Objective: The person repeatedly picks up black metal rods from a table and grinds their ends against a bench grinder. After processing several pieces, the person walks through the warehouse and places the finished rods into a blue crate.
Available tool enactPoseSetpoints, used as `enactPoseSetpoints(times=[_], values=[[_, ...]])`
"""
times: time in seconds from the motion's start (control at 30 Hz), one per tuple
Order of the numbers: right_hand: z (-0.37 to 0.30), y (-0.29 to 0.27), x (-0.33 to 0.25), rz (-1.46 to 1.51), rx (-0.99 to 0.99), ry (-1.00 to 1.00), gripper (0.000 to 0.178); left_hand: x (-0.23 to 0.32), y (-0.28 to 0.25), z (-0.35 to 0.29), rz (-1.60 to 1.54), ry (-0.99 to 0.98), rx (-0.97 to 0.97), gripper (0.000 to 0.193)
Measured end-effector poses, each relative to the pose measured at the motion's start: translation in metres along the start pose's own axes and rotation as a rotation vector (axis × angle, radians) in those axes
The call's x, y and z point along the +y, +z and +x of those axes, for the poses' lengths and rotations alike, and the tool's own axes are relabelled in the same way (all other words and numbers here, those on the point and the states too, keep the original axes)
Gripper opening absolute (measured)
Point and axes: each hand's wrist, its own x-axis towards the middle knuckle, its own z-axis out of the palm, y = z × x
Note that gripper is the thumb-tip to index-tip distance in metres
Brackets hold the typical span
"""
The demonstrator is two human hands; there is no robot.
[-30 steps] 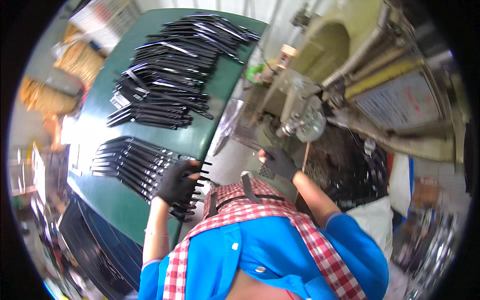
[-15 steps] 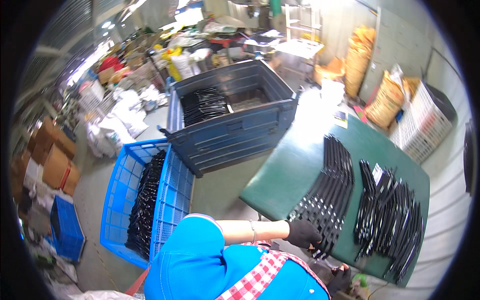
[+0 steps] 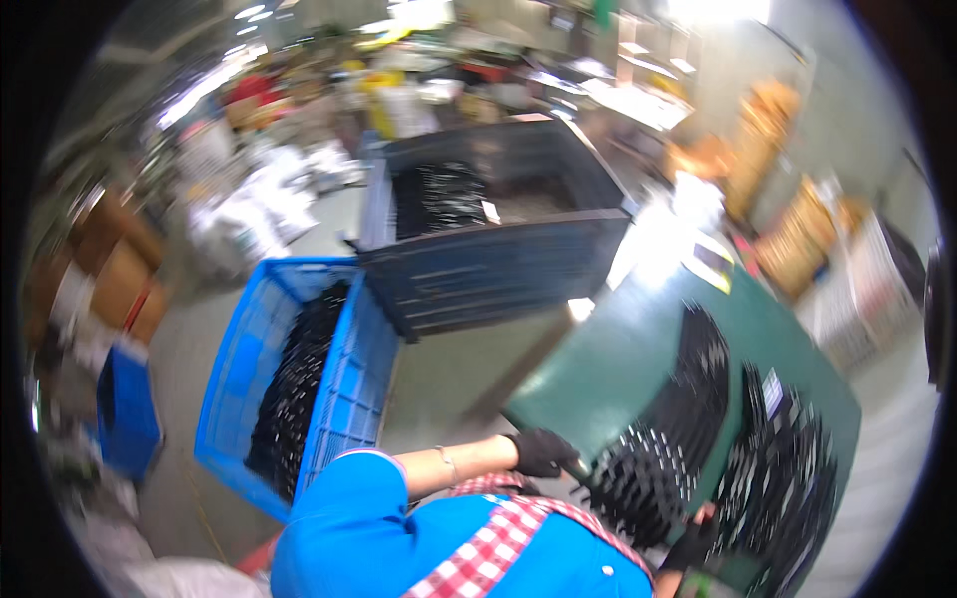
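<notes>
My left hand (image 3: 543,453), in a black glove with bare fingertips, is at the left side of a row of long, slim black strips (image 3: 648,473) with shiny pale spots. Its fingertips point at the near end of that row; blur hides whether they grip it. My right hand (image 3: 693,543), gloved the same way, is at the right side of the row's near end, its fingers smeared by motion. The strips lie overlapping on a green table (image 3: 588,369). A second, looser pile of black strips (image 3: 783,478) lies to the right.
Left of me stands a blue plastic crate (image 3: 229,399) holding more black strips. Beyond it is a dark metal bin (image 3: 498,274), partly filled with similar pieces. Stuffed orange sacks (image 3: 802,234) and a white basket (image 3: 867,289) stand behind the table; cardboard boxes (image 3: 125,289) are far left.
My left hand has moved left and slightly up, away from the right hand. My right hand has risen to the row's right side. The whole view has shifted and blurred.
</notes>
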Motion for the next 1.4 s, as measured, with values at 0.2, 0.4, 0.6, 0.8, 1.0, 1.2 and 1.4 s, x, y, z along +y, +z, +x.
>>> enactPoseSetpoints(times=[0.2,0.4,0.6,0.8,1.0,1.2,1.4], values=[[0.048,-0.026,0.017,0.213,0.389,0.172,0.023,-0.03,-0.001,0.0,-0.302,0.06,0.068,0.037],[0.037,-0.139,0.027,-0.46,0.754,0.193,0.013,-0.024,-0.031,0.025,-0.145,0.098,-0.074,0.032],[0.006,-0.178,0.01,-0.517,0.834,0.178,0.016,-0.002,-0.035,0.066,-0.138,0.144,0.072,0.027],[-0.106,-0.088,0.011,-0.407,0.567,0.189,0.012,0.055,-0.021,0.16,-0.043,0.479,-0.178,0.024],[-0.279,-0.028,-0.054,-0.328,0.795,0.635,0.013,0.111,0.022,0.342,0.183,0.739,-0.078,0.041],[-0.367,-0.046,-0.105,-0.552,1.026,0.726,0.012,0.114,0.062,0.444,0.816,0.911,0.18,0.043],[-0.455,-0.176,-0.083,-1.124,0.952,1.216,0.022,0.11,0.046,0.457,0.889,0.797,-0.058,0.031]])
